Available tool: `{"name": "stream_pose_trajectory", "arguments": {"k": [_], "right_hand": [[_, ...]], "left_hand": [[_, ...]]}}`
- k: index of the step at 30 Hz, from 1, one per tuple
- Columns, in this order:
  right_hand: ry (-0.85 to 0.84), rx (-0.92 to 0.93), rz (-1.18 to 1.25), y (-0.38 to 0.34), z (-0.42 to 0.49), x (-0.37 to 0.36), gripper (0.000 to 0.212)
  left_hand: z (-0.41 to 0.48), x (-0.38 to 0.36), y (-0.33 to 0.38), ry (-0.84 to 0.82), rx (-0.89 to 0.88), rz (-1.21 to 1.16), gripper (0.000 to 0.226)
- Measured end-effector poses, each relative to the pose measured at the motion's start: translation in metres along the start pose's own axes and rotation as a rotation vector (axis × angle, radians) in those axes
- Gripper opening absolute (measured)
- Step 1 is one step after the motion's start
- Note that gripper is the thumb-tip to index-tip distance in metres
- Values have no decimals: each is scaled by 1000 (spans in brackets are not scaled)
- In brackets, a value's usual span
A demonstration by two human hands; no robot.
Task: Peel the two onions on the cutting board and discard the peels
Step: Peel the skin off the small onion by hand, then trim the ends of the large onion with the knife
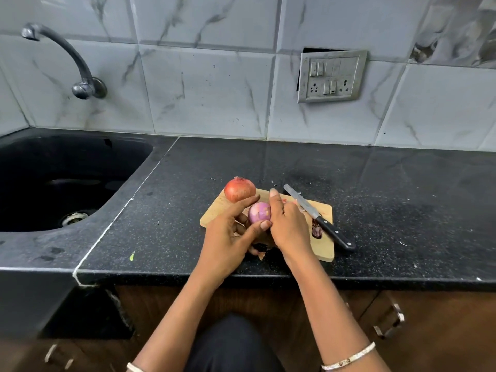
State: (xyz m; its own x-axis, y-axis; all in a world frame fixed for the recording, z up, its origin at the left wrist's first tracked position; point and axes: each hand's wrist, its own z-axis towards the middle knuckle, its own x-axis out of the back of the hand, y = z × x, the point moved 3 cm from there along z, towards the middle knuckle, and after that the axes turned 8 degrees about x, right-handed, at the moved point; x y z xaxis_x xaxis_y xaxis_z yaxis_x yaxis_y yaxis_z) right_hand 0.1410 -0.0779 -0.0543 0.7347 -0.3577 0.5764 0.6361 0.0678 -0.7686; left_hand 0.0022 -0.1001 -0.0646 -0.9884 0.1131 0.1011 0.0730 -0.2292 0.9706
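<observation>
A wooden cutting board (218, 208) lies on the black counter. At its far left corner sits an unpeeled reddish onion (239, 189). A shiny purple onion (259, 212), largely stripped of skin, is held above the board between both hands. My left hand (228, 237) grips it from the left, thumb across its near side and forefinger stretched along its top. My right hand (287, 226) holds its right side, one finger pointing up past it. Bits of dark peel (317, 230) lie on the board to the right of my right hand and under my hands.
A black-handled knife (319, 217) lies slanted across the board's right side, blade pointing away. A black sink (61, 181) with a wall tap (67, 57) is at left. A socket panel (331, 76) is on the tiled wall. Cabinet handles sit below the counter edge.
</observation>
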Motion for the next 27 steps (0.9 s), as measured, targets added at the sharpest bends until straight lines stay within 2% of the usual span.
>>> {"name": "stream_pose_trajectory", "arguments": {"k": [3, 6, 9, 11, 13, 14, 18, 20, 23, 27], "right_hand": [[11, 2, 76, 5, 5, -1, 57], [-20, -54, 214, 8, 7, 2, 54], [79, 52, 126, -1, 14, 16, 51], [138, 148, 48, -14, 24, 24, 39], [83, 194, -33, -29, 37, 24, 26], [15, 207, -78, -34, 45, 20, 32], [-330, 253, -289, -48, 67, -7, 89], [-430, 224, -353, -49, 74, -19, 105], [-444, 193, -368, -47, 78, -25, 97], [-327, 210, -318, -41, 76, -14, 76]], "left_hand": [[2, 2, 0, -33, -4, 18, 49], [3, 4, 0, -58, -2, -64, 45], [5, 16, 1, -9, 17, -86, 42], [8, 31, 1, 69, 45, -99, 45], [14, 49, 1, 129, 59, -99, 47], [18, 56, 1, 143, 64, -84, 46], [32, 72, 3, 133, 104, -2, 36], [37, 76, 1, 121, 113, 51, 32], [49, 80, -5, 125, 100, 148, 24], [64, 84, -11, 145, 84, 257, 16]]}}
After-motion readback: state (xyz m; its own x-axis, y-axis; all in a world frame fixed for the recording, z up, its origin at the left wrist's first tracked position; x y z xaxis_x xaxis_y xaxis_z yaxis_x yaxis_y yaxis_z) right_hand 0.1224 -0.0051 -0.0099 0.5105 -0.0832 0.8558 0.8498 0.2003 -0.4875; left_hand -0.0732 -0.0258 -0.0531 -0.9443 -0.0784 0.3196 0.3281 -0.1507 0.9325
